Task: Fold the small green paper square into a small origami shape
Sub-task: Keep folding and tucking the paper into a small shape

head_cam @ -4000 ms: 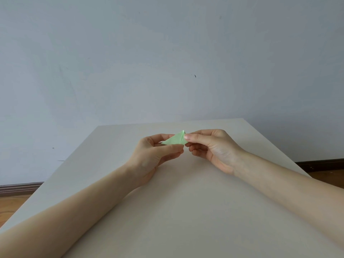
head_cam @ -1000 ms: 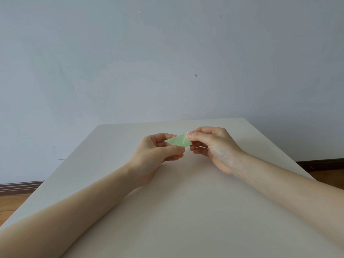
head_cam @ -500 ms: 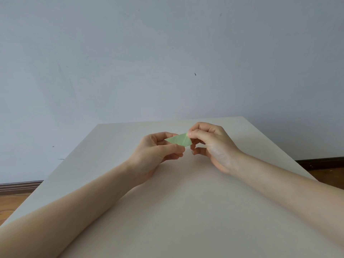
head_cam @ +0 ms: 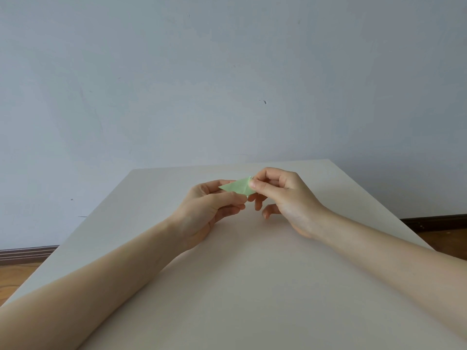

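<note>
1. Left hand [head_cam: 209, 210], just left of the middle of the frame: thumb and fingers closed on the left part of the green paper [head_cam: 236, 187].
2. Right hand [head_cam: 283, 198], just right of the middle: thumb and first finger pinched on the paper's right tip, other fingers curled loose below.
3. Green paper: folded into a small pointed shape, held up between both hands, above the worktop [head_cam: 240, 286], not touching it.
4. Both bare arms reaching in from the bottom corners.
5. Pale worktop below, grey-blue wall [head_cam: 227, 72] behind, brown wooden floor [head_cam: 15, 276] at the far left and right edges.
</note>
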Demonstrator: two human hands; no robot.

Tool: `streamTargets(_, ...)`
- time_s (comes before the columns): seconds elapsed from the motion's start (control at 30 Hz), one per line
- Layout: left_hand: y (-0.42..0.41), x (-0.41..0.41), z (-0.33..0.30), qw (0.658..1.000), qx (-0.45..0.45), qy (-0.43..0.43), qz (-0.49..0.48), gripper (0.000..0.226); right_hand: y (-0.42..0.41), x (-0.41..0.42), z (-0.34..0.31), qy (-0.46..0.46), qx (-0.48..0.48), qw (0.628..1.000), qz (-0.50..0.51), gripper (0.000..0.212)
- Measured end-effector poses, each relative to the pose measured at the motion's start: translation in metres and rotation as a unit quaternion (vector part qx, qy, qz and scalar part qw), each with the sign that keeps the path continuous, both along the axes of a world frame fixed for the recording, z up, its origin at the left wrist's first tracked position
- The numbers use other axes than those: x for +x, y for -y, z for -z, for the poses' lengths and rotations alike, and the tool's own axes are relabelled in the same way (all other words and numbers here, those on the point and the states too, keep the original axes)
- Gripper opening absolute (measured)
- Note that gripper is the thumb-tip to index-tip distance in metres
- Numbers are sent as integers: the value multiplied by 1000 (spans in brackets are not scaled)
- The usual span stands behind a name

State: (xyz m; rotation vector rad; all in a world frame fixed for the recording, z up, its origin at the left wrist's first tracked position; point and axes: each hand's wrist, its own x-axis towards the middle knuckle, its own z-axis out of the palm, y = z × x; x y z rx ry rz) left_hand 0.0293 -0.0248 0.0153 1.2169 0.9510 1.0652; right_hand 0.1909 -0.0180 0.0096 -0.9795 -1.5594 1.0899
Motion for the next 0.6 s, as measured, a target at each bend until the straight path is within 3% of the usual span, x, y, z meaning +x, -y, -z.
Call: streamTargets(0.6,0,1,-1,1000,-20,5,4,17,0,-2,0,98,30,994,32,35)
